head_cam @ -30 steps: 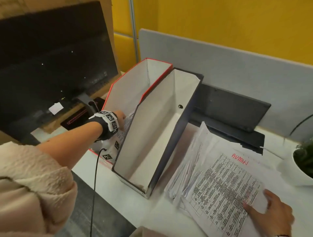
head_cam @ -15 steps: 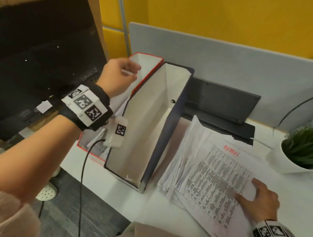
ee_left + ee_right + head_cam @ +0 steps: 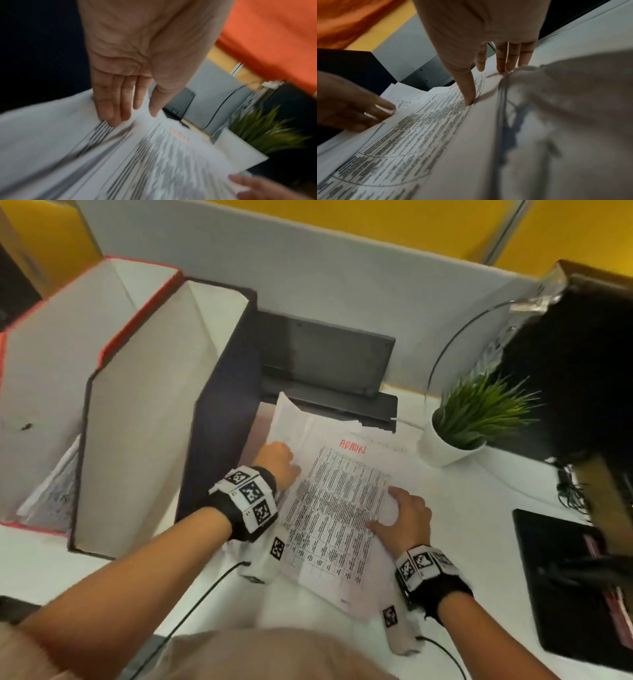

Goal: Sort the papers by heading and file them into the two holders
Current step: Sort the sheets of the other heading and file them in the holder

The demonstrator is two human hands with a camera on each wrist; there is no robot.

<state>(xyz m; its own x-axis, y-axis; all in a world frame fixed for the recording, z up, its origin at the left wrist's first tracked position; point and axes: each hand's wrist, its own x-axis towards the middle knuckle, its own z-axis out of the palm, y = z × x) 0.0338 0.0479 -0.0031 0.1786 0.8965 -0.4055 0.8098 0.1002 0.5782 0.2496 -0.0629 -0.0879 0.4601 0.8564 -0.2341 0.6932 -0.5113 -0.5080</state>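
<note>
White desk: carried the paper stack, both holders, a potted plant and a dark pad.
Paper stack: lay near the middle of the desk, toward its front edge, just right of the dark holder; far end rested against a black stand at the desk's back edge.
Top sheet: printed table under a red handwritten heading, "ADMIN".
Left hand: rested on the stack's left edge beside the dark holder; fingers straight and held close together, tips on the sheets, nothing gripped.
Right hand: lay on the stack's right edge; thumb pressed flat on the printed sheet, remaining fingers extended over the margin, nothing clasped.
Dark holder: stood upright toward the desk's left side, white inside, touching the red-edged one; contents not visible.
Red-edged holder: stood at the desk's left edge, with some papers leaning inside its low front end.
Potted plant: white pot, green blades, toward the back right, apart from the stack.
Dark pad: lay at the desk's right edge.
Wrist bands: black, with printed square markers, one on each wrist.
</note>
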